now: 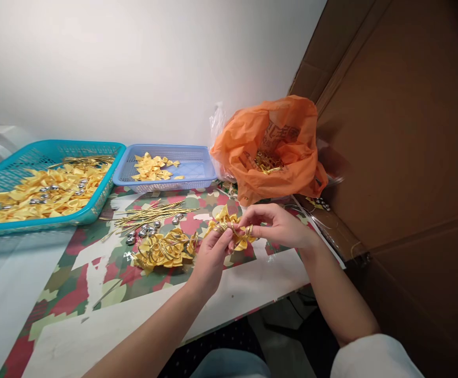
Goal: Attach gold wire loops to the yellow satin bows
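The left hand and right hand pinch gold wire; uneven pulling (it looks springy) could crease the yellow ribbon.

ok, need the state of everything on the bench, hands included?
Left hand: fingers closed on bow cluster
Right hand: fingers closed on same cluster
Teal basket: heaped with yellow pieces
Blue basket: partly filled
Orange bag: open, gold pieces inside
Gold wires: loose pile
Silver balls: loose, scattered beside wires
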`<state>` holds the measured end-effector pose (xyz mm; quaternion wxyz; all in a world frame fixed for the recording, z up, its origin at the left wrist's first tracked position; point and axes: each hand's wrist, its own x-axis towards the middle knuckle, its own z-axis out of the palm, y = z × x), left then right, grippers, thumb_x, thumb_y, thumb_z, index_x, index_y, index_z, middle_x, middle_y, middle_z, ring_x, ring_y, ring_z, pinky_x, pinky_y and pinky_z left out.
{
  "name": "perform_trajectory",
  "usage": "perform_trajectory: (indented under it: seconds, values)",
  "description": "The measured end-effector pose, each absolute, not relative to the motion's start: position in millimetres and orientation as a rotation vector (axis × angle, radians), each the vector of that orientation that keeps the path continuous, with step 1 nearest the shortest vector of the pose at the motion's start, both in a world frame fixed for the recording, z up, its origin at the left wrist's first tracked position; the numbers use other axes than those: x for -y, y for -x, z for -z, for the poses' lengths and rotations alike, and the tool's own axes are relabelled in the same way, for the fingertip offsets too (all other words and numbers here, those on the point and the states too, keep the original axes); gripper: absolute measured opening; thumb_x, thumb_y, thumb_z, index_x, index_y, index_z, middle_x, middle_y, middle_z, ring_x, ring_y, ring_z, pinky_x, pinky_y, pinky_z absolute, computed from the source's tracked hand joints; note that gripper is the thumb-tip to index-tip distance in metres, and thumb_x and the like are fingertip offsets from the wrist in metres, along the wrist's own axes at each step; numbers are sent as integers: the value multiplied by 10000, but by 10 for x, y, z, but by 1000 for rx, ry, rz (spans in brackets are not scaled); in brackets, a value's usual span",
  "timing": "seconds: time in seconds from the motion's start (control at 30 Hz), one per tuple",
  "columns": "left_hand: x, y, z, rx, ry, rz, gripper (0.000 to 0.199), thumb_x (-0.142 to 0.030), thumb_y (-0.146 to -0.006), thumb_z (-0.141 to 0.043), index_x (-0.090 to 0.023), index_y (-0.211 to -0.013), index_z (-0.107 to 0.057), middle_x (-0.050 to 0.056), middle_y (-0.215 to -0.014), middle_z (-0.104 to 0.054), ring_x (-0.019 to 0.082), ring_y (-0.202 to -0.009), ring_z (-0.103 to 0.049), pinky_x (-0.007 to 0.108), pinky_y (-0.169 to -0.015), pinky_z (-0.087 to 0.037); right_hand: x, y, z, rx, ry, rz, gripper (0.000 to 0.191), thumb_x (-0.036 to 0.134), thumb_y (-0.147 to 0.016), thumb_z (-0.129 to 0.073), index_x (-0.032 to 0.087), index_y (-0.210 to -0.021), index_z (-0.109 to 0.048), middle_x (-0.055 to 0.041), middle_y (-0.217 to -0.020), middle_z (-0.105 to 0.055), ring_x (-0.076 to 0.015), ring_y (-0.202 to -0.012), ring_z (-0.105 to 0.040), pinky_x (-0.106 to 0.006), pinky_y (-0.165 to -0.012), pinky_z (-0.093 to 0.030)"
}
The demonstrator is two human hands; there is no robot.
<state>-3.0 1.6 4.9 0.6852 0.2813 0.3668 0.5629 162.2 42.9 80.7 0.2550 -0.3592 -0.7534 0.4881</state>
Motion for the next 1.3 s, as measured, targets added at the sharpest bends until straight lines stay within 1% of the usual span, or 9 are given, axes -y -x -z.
perform_trajectory:
  seconds: [0.23,0.37,0.5,0.63,0.8,1.03,1.13,1.2,1.3]
  values:
    - [0,27,-43,-856,-834,-1187,360,-342,-611,-865,-175,-890,-712,22,-807,-680,135,-716,-574,241,-654,-438,-424,-1658,-723,1982,982,-1357,129,311,-847,-654,190,-889,-672,-18,-860,-639,-147,-780,-591,-274,-697,-491]
    - [5,15,-80,-876,-823,-1132,304,-333,-654,-840,-162,-876,-720,44,-843,-714,168,-801,-629,270,-736,-476,-436,-1673,-590,1876,1024,-1410,202,391,-830,-675,202,-899,-656,-7,-804,-610,-135,-697,-553,-260,-610,-476]
    - [-29,19,-68,-872,-658,-1154,313,-325,-620,-862,-173,-855,-725,24,-854,-706,144,-807,-621,237,-705,-462,-436,-1699,-486,1746,935,-1396,187,351,-818,-699,201,-911,-639,6,-787,-586,-109,-659,-513,-241,-584,-444]
    - [-50,28,-55,-899,-507,-1191,381,-332,-520,-908,-174,-813,-723,4,-826,-677,120,-773,-590,218,-660,-438,-385,-1761,-463,1655,706,-1132,83,256,-829,-706,217,-835,-633,3,-792,-563,-121,-734,-534,-261,-652,-452]
    - [-38,22,-76,-882,-490,-1196,406,-340,-468,-924,-174,-784,-731,-7,-755,-651,118,-740,-575,226,-673,-444,-364,-1803,-445,1532,461,-1088,102,276,-832,-719,246,-821,-622,13,-780,-528,-107,-644,-500,-261,-587,-413]
    - [-23,31,-65,-866,-507,-1193,359,-331,-482,-922,-187,-749,-729,-21,-738,-646,103,-725,-563,226,-693,-459,-359,-1738,-431,1454,363,-1197,275,465,-782,-742,264,-791,-555,40,-724,-471,-90,-528,-399,-278,-589,-439]
    - [-18,30,-53,-866,-514,-1190,349,-329,-498,-917,-187,-755,-727,-20,-738,-651,104,-719,-566,230,-701,-465,-348,-1711,-456,1443,333,-1214,310,487,-774,-741,260,-769,-528,49,-708,-452,-84,-508,-362,-268,-576,-432]
    - [-16,25,-48,-859,-532,-1196,336,-322,-516,-910,-185,-760,-723,-15,-745,-658,111,-731,-579,237,-723,-472,-346,-1718,-453,1467,308,-1216,297,485,-785,-730,261,-782,-535,47,-720,-460,-83,-516,-363,-262,-577,-423]
    - [-10,16,-53,-849,-597,-1173,303,-306,-566,-889,-180,-776,-711,-2,-777,-677,126,-768,-607,243,-759,-481,-347,-1766,-412,1556,437,-1180,277,488,-778,-734,264,-832,-579,23,-770,-503,-112,-611,-447,-278,-622,-439]
